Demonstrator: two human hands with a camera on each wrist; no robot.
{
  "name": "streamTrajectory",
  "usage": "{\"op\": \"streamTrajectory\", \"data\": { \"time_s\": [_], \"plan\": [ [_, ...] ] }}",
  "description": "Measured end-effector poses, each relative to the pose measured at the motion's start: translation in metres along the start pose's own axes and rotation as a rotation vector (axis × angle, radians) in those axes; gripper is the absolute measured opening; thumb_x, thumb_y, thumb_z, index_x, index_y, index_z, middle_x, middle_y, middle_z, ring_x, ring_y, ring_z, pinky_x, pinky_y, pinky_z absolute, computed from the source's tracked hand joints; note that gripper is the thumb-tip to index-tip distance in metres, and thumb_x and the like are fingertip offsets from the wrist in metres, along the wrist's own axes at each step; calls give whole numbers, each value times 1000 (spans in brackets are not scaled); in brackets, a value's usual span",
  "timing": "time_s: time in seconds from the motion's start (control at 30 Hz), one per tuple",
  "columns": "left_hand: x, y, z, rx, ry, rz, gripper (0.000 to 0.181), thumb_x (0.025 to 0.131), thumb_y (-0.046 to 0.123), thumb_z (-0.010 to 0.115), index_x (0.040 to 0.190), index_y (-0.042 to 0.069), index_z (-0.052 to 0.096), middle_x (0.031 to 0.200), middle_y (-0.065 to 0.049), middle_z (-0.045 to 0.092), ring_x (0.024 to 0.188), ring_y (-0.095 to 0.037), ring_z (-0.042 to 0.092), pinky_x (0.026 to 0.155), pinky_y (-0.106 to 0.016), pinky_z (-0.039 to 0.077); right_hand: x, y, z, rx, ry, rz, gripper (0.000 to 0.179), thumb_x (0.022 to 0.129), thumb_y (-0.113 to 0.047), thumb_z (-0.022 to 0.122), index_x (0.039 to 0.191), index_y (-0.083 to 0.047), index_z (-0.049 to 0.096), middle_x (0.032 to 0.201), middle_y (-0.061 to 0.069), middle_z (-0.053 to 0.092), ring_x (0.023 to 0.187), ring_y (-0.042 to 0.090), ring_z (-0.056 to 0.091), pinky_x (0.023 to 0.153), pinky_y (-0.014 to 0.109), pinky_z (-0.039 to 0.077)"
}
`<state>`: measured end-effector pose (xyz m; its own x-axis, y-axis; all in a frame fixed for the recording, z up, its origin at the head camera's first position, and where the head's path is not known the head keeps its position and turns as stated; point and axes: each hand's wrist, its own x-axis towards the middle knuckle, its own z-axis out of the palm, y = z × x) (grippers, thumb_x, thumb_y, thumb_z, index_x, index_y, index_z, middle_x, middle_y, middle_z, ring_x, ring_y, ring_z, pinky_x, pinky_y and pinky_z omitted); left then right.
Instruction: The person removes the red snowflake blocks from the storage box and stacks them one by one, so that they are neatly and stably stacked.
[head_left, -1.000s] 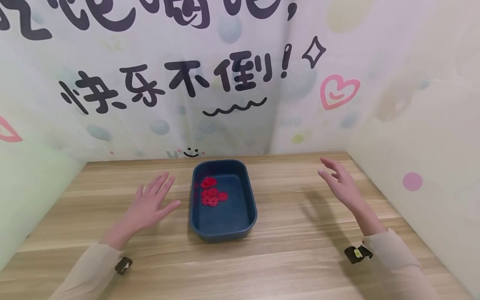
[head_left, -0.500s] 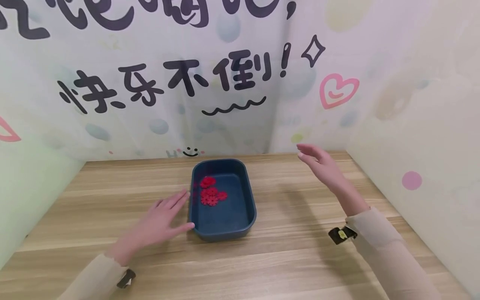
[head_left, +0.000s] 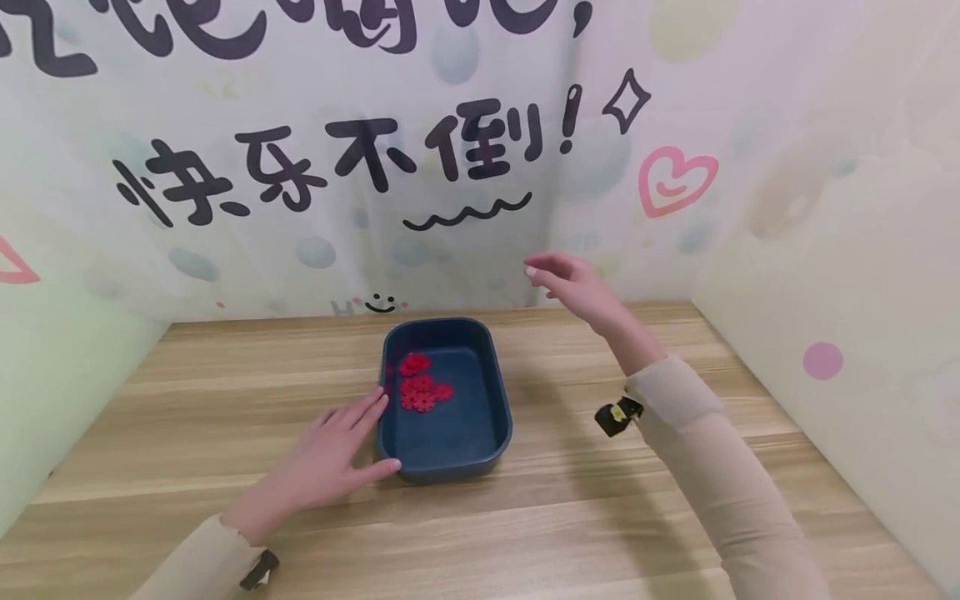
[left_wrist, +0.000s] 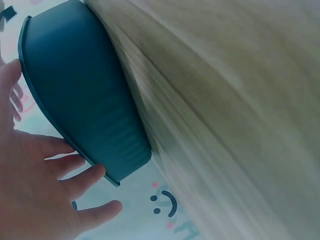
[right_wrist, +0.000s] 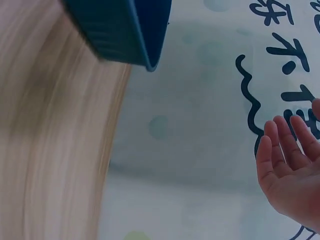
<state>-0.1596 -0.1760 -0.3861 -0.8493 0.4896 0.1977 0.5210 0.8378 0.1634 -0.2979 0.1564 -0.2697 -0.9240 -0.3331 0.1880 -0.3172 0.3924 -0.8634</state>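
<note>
A dark blue rectangular tray [head_left: 450, 446] with rounded corners stands on the wooden table. Several small red flower-shaped pieces [head_left: 417, 392] lie clustered toward its left side. My left hand [head_left: 322, 458] is at the tray's left wall, fingers spread. In the left wrist view its fingertips and thumb rest along the rim of the tray [left_wrist: 85, 90]. My right hand [head_left: 573, 287] is raised above the table, to the right of and beyond the tray, holding nothing. The right wrist view shows that hand [right_wrist: 295, 170] with fingers relaxed and apart from the tray [right_wrist: 115, 30].
A wood-grain tabletop [head_left: 225, 400] surrounds the tray. Behind it hangs a white printed sheet [head_left: 337, 250] with black characters and a pink heart. Pale walls [head_left: 847, 275] close off both sides. A small black device [head_left: 618, 415] is strapped at the right wrist.
My left hand has moved right and toward me, reaching the tray's left edge. My right hand has swung left and up, nearer the tray. The tray and red pieces stay put.
</note>
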Motion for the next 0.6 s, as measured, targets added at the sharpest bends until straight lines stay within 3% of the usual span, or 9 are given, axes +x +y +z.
{"op": "streamTrajectory", "data": {
  "time_s": [0.3, 0.6],
  "plan": [
    [-1, 0, -1, -13, -2, -5, 84, 79, 63, 45, 136, 3, 33, 140, -10, 28, 120, -30, 35, 94, -52, 26, 37, -19, 42, 70, -113, 16, 36, 88, -24, 56, 118, -4, 53, 109, 13, 56, 95, 28, 53, 79, 41, 43],
    [1, 3, -4, -22, 1, -11, 82, 78, 61, 50, 135, 3, 34, 139, -10, 30, 119, -30, 35, 93, -53, 26, 55, -17, 94, 121, -145, 52, 35, 86, -24, 59, 116, -7, 55, 104, 6, 58, 88, 21, 55, 78, 41, 44]
  ]
}}
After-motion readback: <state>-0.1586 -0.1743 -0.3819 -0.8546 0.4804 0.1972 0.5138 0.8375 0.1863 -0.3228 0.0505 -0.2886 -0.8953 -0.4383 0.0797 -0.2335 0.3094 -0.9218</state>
